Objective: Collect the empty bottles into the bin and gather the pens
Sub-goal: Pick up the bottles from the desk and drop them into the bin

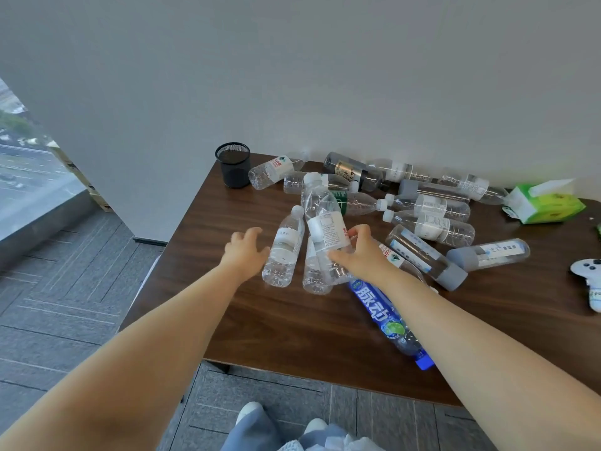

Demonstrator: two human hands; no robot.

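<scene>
Several empty plastic bottles lie scattered over the dark wooden table (247,323). My right hand (361,252) grips a clear bottle with a white label (323,222), tilted up with its white cap pointing away. Just left of it, my left hand (247,252) is spread open beside a smaller clear bottle (285,247) that lies on the table, fingertips close to it. A blue-labelled bottle (383,315) lies under my right forearm. A black mesh pen cup (233,165) stands at the far left corner. No pens or bin show.
A green tissue pack (546,203) sits at the far right by the wall, and a white game controller (590,278) lies at the right edge. Grey-capped bottles (487,255) lie at the right. Grey carpet floor and a window are to the left.
</scene>
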